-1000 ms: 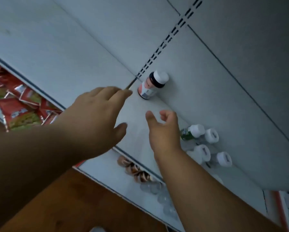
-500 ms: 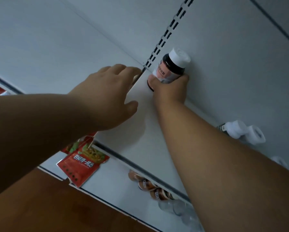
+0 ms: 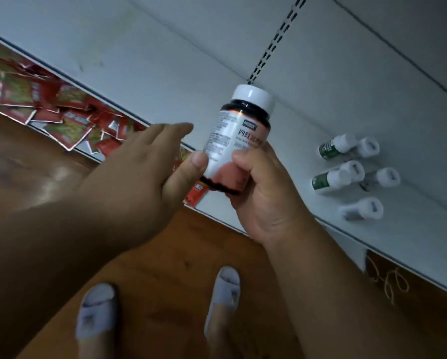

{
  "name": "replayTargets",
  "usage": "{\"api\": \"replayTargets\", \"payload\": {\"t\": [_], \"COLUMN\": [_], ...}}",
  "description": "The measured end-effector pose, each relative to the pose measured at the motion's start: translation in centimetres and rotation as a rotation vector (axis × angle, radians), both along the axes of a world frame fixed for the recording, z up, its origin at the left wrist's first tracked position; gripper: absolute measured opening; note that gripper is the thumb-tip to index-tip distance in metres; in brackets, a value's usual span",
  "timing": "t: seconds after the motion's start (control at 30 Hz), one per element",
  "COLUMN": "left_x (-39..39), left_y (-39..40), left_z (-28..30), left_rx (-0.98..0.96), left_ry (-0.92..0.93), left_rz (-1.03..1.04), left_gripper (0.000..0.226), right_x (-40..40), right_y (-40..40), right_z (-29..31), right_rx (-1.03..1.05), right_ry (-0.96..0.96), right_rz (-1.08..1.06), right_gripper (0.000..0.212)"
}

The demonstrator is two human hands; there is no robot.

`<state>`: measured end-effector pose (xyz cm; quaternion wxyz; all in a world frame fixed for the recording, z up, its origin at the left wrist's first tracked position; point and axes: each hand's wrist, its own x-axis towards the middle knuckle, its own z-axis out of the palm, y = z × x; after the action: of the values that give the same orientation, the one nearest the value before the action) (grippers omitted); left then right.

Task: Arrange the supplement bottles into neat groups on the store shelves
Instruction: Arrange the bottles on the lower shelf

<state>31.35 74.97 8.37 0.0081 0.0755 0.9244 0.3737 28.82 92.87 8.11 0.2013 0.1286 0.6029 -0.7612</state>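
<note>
Head view: dark bottle [image 3: 236,141] with white cap, lifted clear of the white shelf [image 3: 282,203], gripped round its lower half by right hand [image 3: 258,193]. Left hand [image 3: 139,167] alongside, fingers extended, thumb pressing the label's edge. Small white-capped bottles [image 3: 346,172] grouped on the shelf to the right. Best carried upright, supported underneath, set down just beside its own kind without toppling neighbours.

Both forearms are bare, with no sleeves, watch or rings in view. The left hand [image 3: 139,174] and right hand [image 3: 263,200] have short, unpainted nails. The feet wear pale lavender open-toed slip-on slippers [image 3: 98,314], one on each foot.
</note>
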Motion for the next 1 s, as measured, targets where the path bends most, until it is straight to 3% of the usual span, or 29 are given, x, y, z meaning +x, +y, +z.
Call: {"api": "replayTargets", "payload": {"t": [0.13, 0.47, 0.73, 1.0], "left_x": [5.3, 8.1, 2.5, -6.5], "left_y": [-3.7, -5.7, 2.1, 9.8], "left_z": [9.0, 28.4, 32.3, 31.9], "left_rx": [-0.040, -0.190, -0.306, -0.425], "left_ry": [-0.057, 0.101, 0.181, 0.148], "left_rz": [-0.083, -0.252, -0.339, -0.257], "left_gripper": [0.085, 0.082, 0.083, 0.088], "right_x": [5.3, 9.9, 5.6, -3.8], "right_y": [-4.0, -4.9, 3.4, 9.6], "right_z": [9.0, 28.9, 33.4, 34.0], "right_rx": [0.110, 0.379, 0.471, 0.619], "right_ry": [0.072, 0.343, 0.402, 0.438], "right_rz": [-0.001, -0.046, -0.182, -0.200], "right_gripper": [0.062, 0.060, 0.068, 0.060]}}
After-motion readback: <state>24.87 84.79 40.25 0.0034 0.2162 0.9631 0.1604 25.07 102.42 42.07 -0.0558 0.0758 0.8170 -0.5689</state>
